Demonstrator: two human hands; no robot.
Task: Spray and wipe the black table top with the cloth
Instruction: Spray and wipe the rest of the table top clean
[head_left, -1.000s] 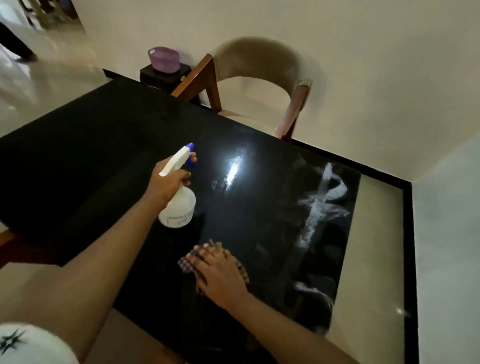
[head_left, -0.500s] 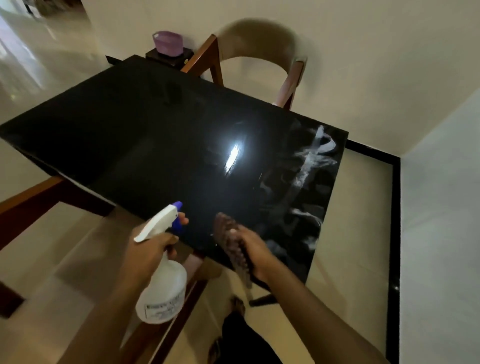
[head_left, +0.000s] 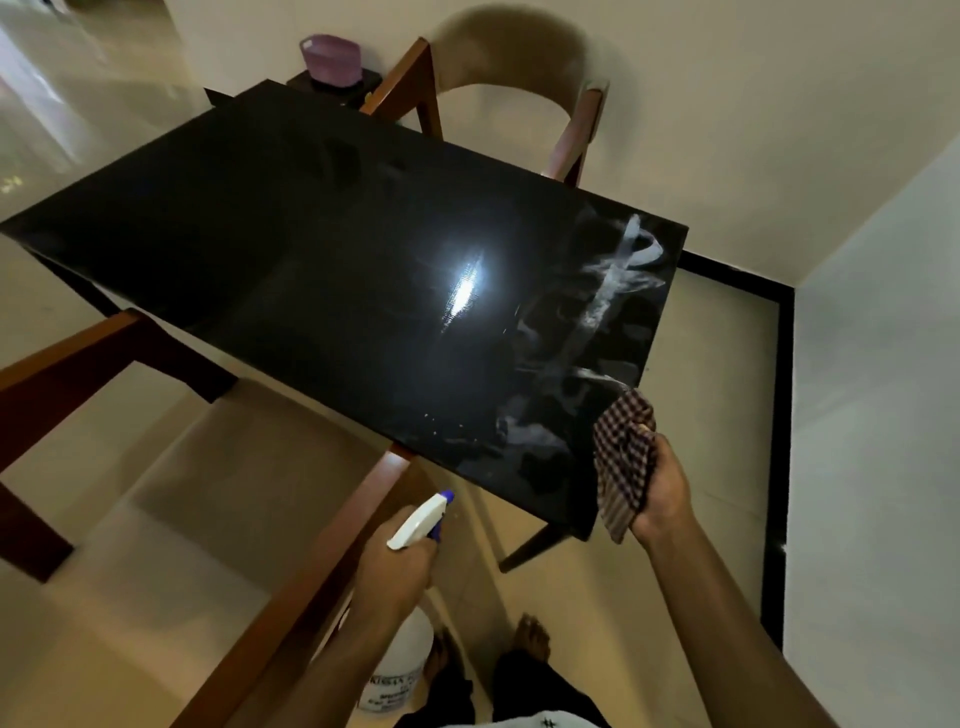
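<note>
The black glossy table top (head_left: 311, 249) fills the middle of the view, with pale streaks near its right end and a bright light reflection at its centre. My left hand (head_left: 397, 566) grips the neck of a white spray bottle (head_left: 400, 660) with a blue-tipped nozzle, held below the table's near edge. My right hand (head_left: 662, 488) holds a bunched checked cloth (head_left: 621, 457) in the air just off the table's near right corner. The cloth hangs clear of the surface.
A wooden chair with a beige back (head_left: 514, 88) stands at the far side. A purple basket (head_left: 332, 57) sits on a small dark stand behind the table. Wooden chair frames (head_left: 104, 358) stand at the near left. My bare feet (head_left: 532, 636) are on the tiled floor.
I have stepped back from the table. My right hand lifted the cloth off the surface and carried it to the near right corner. The left hand lowered the bottle below the table edge.
</note>
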